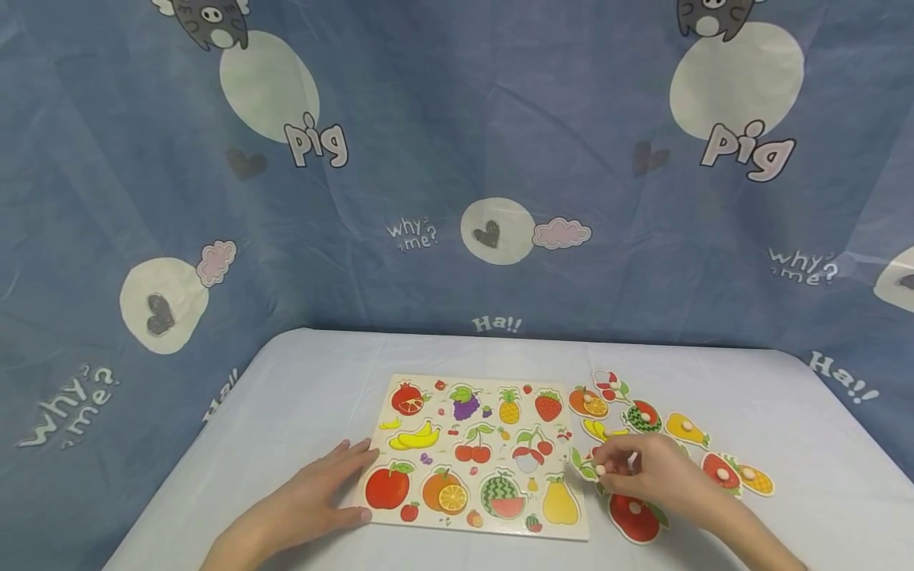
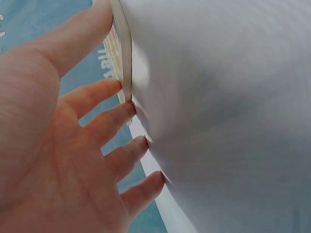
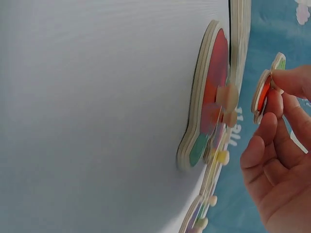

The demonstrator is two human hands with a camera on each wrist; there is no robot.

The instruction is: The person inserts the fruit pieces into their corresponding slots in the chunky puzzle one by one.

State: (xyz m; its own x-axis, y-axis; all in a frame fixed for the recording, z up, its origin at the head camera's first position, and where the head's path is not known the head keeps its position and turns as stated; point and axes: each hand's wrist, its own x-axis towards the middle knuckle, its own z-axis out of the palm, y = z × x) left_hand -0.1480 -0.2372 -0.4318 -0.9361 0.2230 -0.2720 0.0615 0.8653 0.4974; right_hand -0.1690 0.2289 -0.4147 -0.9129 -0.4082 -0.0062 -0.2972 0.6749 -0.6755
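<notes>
A wooden fruit puzzle board (image 1: 493, 492) lies flat on the white table, printed with fruit pictures. My left hand (image 1: 307, 500) rests at its left edge, fingers spread and fairly straight; in the left wrist view the fingertips touch the board's side and the tabletop. To the right of the board my right hand (image 1: 660, 472) pinches a cherry puzzle piece (image 1: 582, 465), red with green leaves, between thumb and fingers. In the right wrist view this cherry piece (image 3: 263, 94) is held up off the table. Just under that hand lies a red apple piece (image 1: 634, 519).
More knobbed pieces lie scattered to the right of the board: an orange (image 1: 587, 403), a watermelon (image 1: 643, 416), a pear (image 1: 687, 428), a strawberry (image 1: 720, 473) and a pineapple (image 1: 757, 479). A banana piece (image 1: 600, 429) is partly hidden. Blue printed cloth (image 1: 443, 293) hangs behind the table.
</notes>
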